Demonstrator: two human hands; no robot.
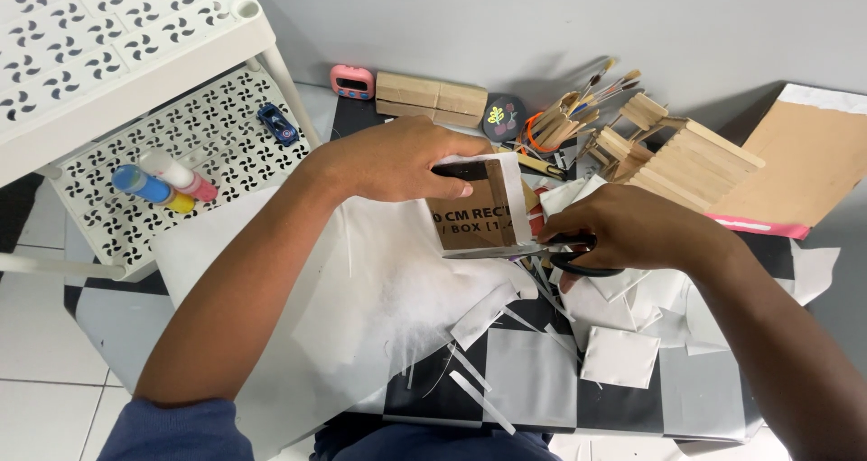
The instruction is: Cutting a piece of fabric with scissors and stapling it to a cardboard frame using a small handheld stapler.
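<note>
Cutting along its lower edge, black-handled scissors (533, 250) are gripped by the right hand (632, 231) at 3 o'clock, while the light, stiff, paper-covered cardboard piece (479, 204) is pinched at its top by the left hand (397, 158), near centre.

Cardboard piece (479, 210) between both hands — scissors (542, 249) right, shelf (135, 136) left.

Two hands, left (397, 161) and right (632, 226), are being counted alongside one pair of scissors (533, 249), one cardboard piece (474, 210), three paint bottles (163, 181) and one toy car (277, 123).
</note>
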